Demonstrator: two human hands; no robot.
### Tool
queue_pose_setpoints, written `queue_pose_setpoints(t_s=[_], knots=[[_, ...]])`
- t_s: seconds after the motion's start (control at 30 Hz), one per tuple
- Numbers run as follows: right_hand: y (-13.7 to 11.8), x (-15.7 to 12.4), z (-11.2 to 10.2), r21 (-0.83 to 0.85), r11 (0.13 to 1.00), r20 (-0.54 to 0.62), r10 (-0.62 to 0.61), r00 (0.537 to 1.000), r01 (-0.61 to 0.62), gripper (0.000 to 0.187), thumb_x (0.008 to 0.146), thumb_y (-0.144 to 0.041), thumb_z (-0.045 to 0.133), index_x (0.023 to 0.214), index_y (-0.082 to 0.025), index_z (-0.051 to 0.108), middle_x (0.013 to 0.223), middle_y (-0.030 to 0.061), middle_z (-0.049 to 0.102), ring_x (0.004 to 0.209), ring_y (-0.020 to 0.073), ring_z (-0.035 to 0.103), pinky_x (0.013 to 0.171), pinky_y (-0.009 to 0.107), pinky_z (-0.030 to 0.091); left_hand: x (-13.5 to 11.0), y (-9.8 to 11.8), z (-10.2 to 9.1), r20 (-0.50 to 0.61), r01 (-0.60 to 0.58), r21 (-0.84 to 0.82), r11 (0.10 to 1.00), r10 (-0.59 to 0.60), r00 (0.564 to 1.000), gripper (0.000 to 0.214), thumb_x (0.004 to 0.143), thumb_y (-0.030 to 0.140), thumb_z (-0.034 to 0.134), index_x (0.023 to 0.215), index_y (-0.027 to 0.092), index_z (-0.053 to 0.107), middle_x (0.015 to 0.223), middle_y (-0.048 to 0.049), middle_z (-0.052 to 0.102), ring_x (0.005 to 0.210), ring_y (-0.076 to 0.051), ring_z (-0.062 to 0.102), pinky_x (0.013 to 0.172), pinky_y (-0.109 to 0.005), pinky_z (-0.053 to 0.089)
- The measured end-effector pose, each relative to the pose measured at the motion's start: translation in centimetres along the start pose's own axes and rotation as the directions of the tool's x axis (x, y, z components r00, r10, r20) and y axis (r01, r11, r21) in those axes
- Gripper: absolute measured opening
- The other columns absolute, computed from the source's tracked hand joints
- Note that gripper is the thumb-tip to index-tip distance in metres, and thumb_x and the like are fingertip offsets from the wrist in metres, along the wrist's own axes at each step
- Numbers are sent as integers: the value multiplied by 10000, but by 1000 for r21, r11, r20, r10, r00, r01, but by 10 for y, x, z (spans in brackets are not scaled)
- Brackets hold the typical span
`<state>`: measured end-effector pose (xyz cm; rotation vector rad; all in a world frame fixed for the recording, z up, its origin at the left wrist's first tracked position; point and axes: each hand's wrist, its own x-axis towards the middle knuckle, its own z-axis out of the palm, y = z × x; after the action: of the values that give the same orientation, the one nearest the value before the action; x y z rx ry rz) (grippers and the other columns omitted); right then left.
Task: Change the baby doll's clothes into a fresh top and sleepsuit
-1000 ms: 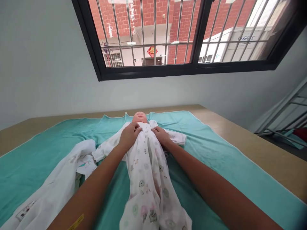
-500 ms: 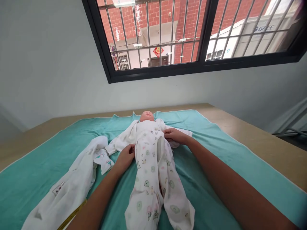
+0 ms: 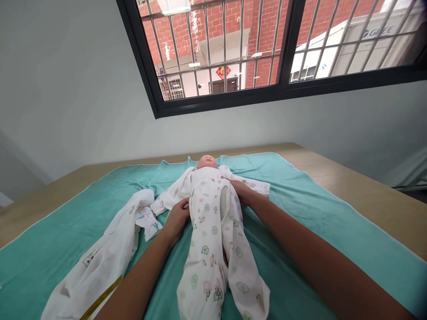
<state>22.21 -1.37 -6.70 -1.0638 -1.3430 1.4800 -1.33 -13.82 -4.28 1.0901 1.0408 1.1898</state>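
Head view, left hand point(image 3: 176, 218), right hand point(image 3: 243, 192) on printed romper point(image 3: 213, 231); "GREE" unit point(image 3: 376, 32) outside

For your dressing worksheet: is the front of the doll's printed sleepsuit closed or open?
Open: a gap runs down the sleepsuit front between its two edges.

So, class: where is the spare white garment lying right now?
In the head view the spare white garment lies crumpled on the teal blanket, left of the doll, beside the left hand.

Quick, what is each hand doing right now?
Left hand: fingers curled on the left edge of the doll's printed sleepsuit, apparently pinching it.
Right hand: lying on the sleepsuit's right side; grip cannot be told.
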Motion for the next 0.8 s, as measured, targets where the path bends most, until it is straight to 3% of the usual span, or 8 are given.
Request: queue_pose_setpoints(t_s=[0.1,0.27,0.43,0.53,0.63,0.8], knots=[[-5,-6,4,126,984,61,115,991,-122,365,746,-504,690,913,-179,684,958,127,716,891,267,658,769,392,554,-6,9,8,13,-1,-5,1000,1,1000,491,614,209,718,1100,157,672,887,-68,745,846,-243,687,810,-385,527],[-16,-23,1,224,971,334,9,942,-89,231,744,-299,697,942,-181,689,944,85,727,913,241,672,836,382,542,-13,21,21,-126,-107,63,992,114,985,391,611,285,690,976,146,710,920,-80,740,906,-263,671,822,-384,516],[-20,-32,-9,273,957,488,-50,871,-98,346,676,-162,716,1020,-175,681,959,63,728,920,225,681,863,354,525,-12,24,19,-326,-10,259,966,97,940,183,565,240,655,743,204,679,768,-24,725,905,-271,649,737,-348,516],[-21,-33,-6,265,959,464,-37,885,-99,317,694,-171,697,1011,-172,683,948,63,730,902,219,682,843,339,527,-10,21,17,-385,-8,319,948,137,913,73,575,229,633,635,223,591,752,-15,707,958,-268,629,729,-336,512],[-20,-31,2,271,957,392,-17,920,-98,226,771,-259,628,970,-169,687,888,73,732,904,233,677,832,359,532,-9,17,20,-406,-21,342,939,168,898,136,607,249,641,612,231,507,724,-11,682,948,-258,620,727,-333,504],[-12,-23,14,183,983,153,-28,988,0,215,805,-318,560,901,-170,684,760,73,707,833,248,667,773,370,543,-6,17,26,-385,-46,385,922,206,900,165,656,299,644,685,233,496,676,1,638,808,-235,610,641,-318,479]])
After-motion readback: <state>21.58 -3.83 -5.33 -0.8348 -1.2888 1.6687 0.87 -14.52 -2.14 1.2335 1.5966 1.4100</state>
